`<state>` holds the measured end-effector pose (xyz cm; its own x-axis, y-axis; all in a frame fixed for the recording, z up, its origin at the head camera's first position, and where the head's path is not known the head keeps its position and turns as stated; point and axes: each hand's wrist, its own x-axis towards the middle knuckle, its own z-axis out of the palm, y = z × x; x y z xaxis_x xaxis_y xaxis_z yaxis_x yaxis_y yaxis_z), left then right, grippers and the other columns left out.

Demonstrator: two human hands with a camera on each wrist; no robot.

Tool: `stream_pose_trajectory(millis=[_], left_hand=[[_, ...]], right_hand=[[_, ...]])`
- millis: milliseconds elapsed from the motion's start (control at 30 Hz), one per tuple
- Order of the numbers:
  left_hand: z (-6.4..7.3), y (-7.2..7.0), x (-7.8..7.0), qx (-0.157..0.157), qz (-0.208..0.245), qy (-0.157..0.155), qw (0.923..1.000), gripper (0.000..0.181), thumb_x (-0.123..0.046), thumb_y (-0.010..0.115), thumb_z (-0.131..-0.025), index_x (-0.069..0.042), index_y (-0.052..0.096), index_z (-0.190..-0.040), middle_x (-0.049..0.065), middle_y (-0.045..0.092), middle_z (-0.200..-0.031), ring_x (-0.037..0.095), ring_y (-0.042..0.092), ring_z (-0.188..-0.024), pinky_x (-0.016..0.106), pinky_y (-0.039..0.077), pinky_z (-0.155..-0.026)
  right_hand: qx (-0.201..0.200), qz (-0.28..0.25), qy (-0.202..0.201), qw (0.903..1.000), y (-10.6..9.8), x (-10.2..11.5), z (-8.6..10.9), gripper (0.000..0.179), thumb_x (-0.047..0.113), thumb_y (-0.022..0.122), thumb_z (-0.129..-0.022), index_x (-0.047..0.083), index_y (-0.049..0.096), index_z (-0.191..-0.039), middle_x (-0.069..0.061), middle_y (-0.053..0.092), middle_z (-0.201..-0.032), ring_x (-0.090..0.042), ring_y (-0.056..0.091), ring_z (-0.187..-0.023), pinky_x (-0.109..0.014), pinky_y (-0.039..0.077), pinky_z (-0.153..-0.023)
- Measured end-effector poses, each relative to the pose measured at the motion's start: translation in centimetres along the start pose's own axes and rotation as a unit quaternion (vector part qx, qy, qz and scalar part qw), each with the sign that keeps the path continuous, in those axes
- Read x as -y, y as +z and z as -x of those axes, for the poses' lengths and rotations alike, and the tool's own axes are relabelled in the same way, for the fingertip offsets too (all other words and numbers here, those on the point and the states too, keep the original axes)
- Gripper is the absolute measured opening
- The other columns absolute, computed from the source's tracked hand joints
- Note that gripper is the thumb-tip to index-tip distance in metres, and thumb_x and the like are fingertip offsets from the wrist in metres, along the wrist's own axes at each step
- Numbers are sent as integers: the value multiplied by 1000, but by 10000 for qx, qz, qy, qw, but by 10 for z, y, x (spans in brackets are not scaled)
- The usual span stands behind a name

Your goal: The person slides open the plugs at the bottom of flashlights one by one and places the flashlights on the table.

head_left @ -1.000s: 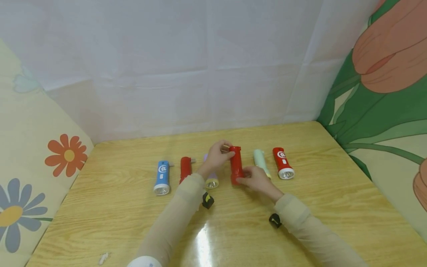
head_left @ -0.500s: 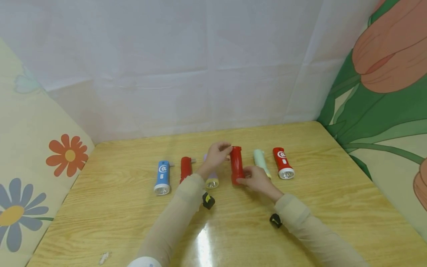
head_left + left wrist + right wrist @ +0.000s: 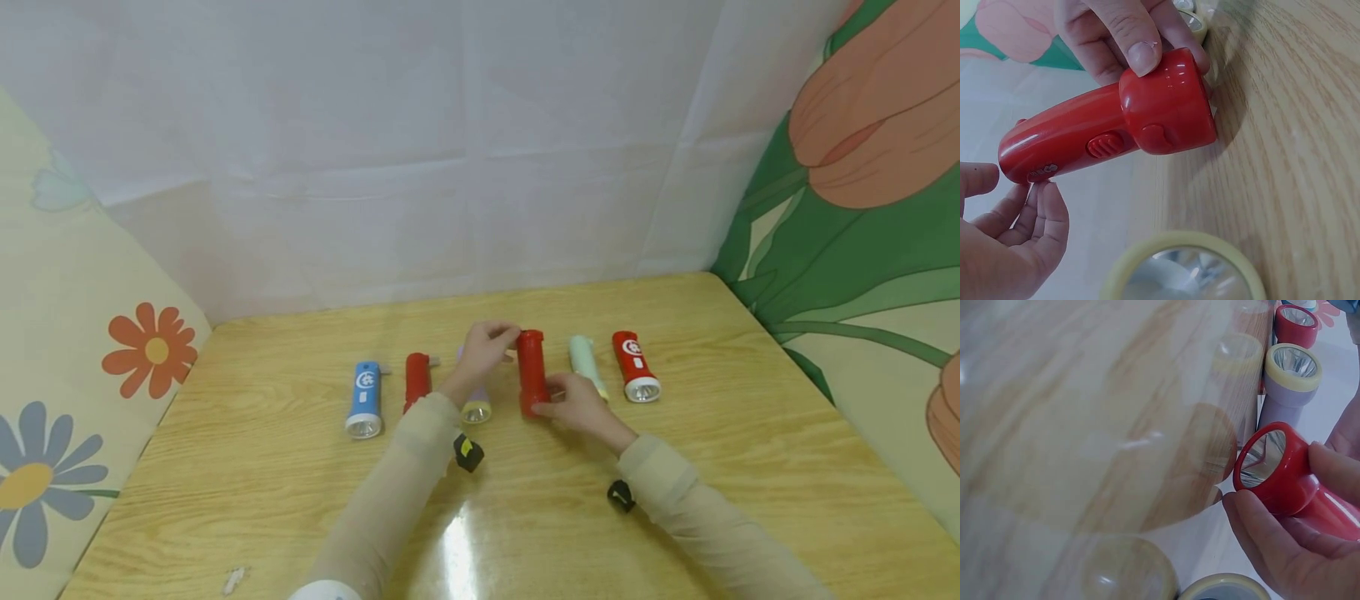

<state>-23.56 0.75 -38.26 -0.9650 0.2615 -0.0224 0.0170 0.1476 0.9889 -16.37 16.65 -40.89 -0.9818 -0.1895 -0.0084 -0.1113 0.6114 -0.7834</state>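
A red flashlight (image 3: 532, 375) stands nearly upright, lens end down, between my two hands. My right hand (image 3: 577, 402) grips it round its head, thumb on one side and fingers on the other. At the tail end is my left hand (image 3: 483, 348), its thumb and fingertips right at the edge. In the left wrist view the flashlight's body (image 3: 1079, 128) shows a ridged slide switch (image 3: 1105, 145), and the left fingers (image 3: 1044, 212) curl under the tail. Its reflector (image 3: 1263, 459) faces the table in the right wrist view.
More flashlights lie in a row: a blue one (image 3: 365, 400), a red one (image 3: 417, 379), a purple one (image 3: 477, 408) behind the left hand, a mint one (image 3: 585, 360) and a red-and-white one (image 3: 637, 367). A white wall sheet stands behind the wooden table (image 3: 262, 492).
My left thumb has slid off the flashlight's upper side to its tail edge, and the hand has drawn slightly down. The right hand keeps its grip, and the flashlight has barely shifted.
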Motion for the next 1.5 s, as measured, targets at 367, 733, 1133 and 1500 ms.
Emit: stream_pose_trajectory(millis=[367,733,1133,1500], left_hand=[[3,-5,0,51,-222,-48,9997,24,-18,54,-92,1,61,-105,9,60,-91,35,54,-93,40,50,-73],[3,-9,-1,366,-80,-54,9993,21,-13,56,-91,3,62,-102,5,57,-79,22,51,-73,24,45,-58],[8,-4,0,114,-183,224,9995,20,-14,58,-89,1,63,-100,4,57,-79,17,50,-67,19,41,-52],[11,-2,-3,265,-329,325,9986,18,-12,59,-88,0,64,-101,5,60,-83,18,52,-68,19,42,-53]], right_hand=[[178,-87,-2,9998,1,-3,-1,41,6,68,-79,-10,55,-114,-21,62,-102,-29,62,-88,-36,52,-74],[304,-123,-124,9994,0,-1,-2,36,5,69,-78,-8,58,-110,-17,63,-100,-27,62,-89,-36,51,-76],[428,107,-130,9989,-2,-3,-5,37,5,71,-76,-6,59,-109,-15,64,-101,-27,60,-93,-40,48,-83],[405,244,-257,9986,-2,-3,-6,36,3,73,-73,-6,60,-105,-15,64,-97,-28,60,-89,-41,49,-81]])
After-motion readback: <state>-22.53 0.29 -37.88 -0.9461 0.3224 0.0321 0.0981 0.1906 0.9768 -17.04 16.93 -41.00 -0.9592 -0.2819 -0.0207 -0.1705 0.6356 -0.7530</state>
